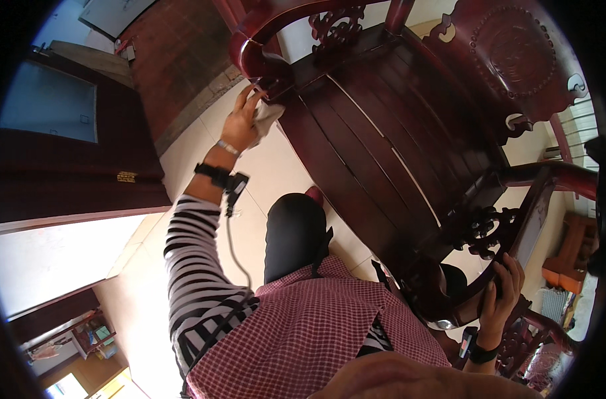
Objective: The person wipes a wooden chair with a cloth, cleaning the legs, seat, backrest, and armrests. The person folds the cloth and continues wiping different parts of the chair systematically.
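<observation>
A dark red carved wooden armchair [362, 144] stands before me, its slatted seat facing up. My left hand [241, 119] holds a crumpled pale cloth [267, 118] at the front corner of the seat. Its fingers are close to the scrolled end of the armrest [263, 62]; whether they touch the wood I cannot tell. On the other side, my right hand [502, 287] rests on the near armrest [475, 294], fingers curled over its outer edge. The carved backrest [515, 52] rises at the upper right.
A dark door [73, 154] with a brass hinge stands at the left. Pale floor tiles [253, 174] run beneath me, and a stone threshold [193, 107] borders reddish paving. Another carved chair [519, 344] is at the lower right. A cable [230, 244] hangs from my left wrist.
</observation>
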Tool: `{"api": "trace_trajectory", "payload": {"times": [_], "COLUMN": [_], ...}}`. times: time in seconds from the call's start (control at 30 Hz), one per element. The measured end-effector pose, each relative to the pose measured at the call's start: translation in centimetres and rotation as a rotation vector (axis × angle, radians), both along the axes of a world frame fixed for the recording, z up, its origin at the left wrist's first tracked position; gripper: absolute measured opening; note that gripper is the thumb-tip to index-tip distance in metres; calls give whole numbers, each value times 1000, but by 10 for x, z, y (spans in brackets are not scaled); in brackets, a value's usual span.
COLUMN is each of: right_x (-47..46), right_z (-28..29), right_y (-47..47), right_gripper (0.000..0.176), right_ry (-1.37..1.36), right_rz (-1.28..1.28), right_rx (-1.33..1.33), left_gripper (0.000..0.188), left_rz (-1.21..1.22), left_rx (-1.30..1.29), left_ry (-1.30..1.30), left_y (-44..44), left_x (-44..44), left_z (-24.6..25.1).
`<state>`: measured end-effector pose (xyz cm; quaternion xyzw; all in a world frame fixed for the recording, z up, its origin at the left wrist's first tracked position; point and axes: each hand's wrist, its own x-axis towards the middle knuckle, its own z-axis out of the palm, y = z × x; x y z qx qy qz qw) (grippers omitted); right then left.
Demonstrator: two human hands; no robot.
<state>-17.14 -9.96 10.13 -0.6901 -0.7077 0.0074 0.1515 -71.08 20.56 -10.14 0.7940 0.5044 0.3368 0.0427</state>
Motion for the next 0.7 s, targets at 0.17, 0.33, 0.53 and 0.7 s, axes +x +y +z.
{"api": "trace_trajectory", "payload": {"times": [0.17, 0.33, 0.53, 0.7], "right_x": [0, 1, 1, 0], "right_z": [-2, -3, -3, -2], "right_y": [0, 0, 0, 0], "right_gripper": [34, 34, 32, 32], "right_ry": [-1, -1, 2, -5], "right_rz": [-3, 1, 11, 18], "right_rx": [17, 23, 26, 24], "left_gripper": [57, 38, 52, 58], "left_rz": [49, 258, -4, -146], "left_rx": [-59, -321, 151, -81], "left_ry": [-193, -545, -229, 120], "left_y": [48, 65, 35, 11], "left_x": [47, 54, 53, 40], "left_z": [13, 14, 32, 29]}}
